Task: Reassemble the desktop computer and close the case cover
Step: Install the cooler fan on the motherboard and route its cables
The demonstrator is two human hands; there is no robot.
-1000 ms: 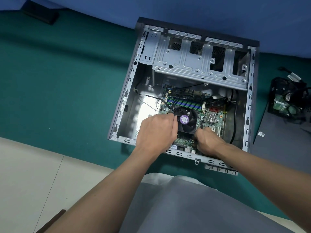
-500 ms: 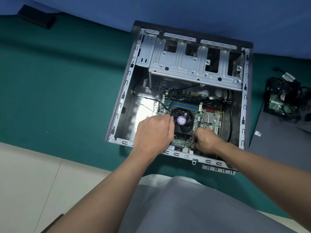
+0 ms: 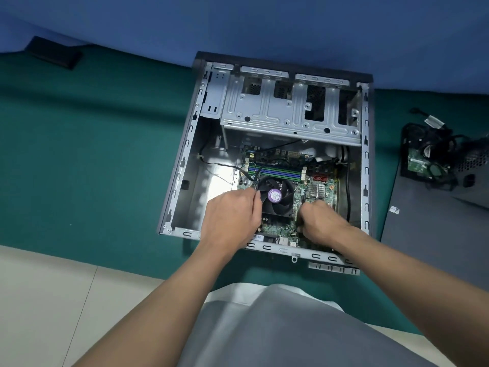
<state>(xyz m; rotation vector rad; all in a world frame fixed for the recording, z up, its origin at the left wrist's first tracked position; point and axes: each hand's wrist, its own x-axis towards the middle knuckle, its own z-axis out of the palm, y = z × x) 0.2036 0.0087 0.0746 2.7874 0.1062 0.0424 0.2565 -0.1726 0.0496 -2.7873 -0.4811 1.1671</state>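
We see a green cloth-covered surface [image 3: 92, 154] carrying everything. The open computer case [image 3: 184, 160] lies flat on it near the middle, open side up, its far end close to the blue backdrop [image 3: 264, 27]. Just right of the case, apart from it, a dark grey cover panel [image 3: 428, 247] lies flat with a small white sticker [image 3: 394, 210] on it. At the panel's far end sits a black part with tangled cables [image 3: 428, 154]. We can't tell if it rests on the panel or the cloth. A flat black object [image 3: 54, 53] lies far left by the backdrop. Pale tiled floor [image 3: 53, 300] borders the near edge.
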